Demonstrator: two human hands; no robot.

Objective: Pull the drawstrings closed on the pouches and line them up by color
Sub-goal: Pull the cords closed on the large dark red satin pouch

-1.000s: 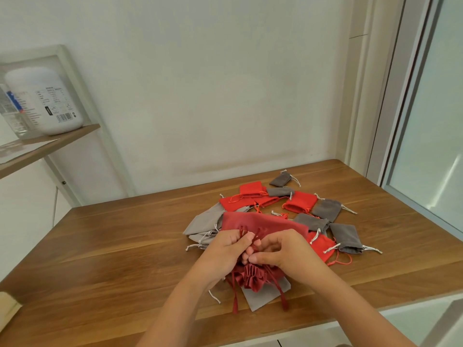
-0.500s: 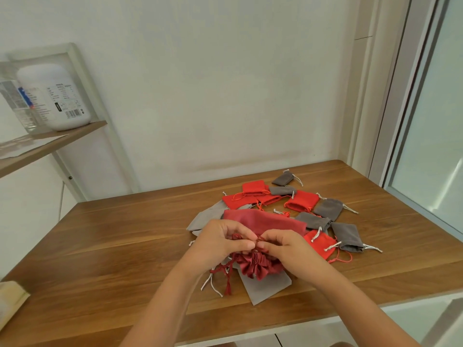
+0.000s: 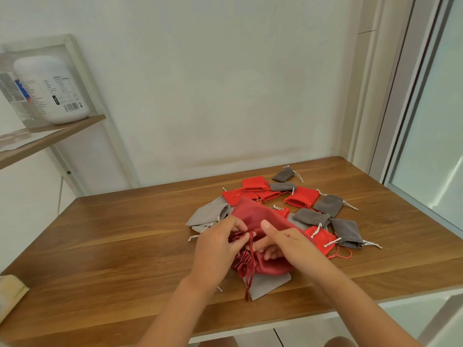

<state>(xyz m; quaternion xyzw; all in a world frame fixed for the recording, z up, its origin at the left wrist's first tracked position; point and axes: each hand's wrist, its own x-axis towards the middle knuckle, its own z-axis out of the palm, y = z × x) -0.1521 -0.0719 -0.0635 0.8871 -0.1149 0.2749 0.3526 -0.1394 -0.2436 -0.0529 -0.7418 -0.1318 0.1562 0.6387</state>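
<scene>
A large dark red satin pouch lies in the middle of the wooden table, its gathered mouth toward me. My left hand pinches its dark red drawstring near the mouth. My right hand rests on the pouch with thumb up and fingers loosely spread. Bright red pouches and dark grey pouches lie scattered behind and to the right. Light grey pouches lie at the left, and one light grey pouch sits under the red one.
A wall shelf at the upper left holds a white jar. A pale object pokes in at the table's left edge. A window frame borders the table on the right. The table's front edge runs close to me.
The right hand has let go of the drawstring and opened over the pouch. The left hand lifted slightly, still pinching the string. The pouch's mouth stays gathered.
</scene>
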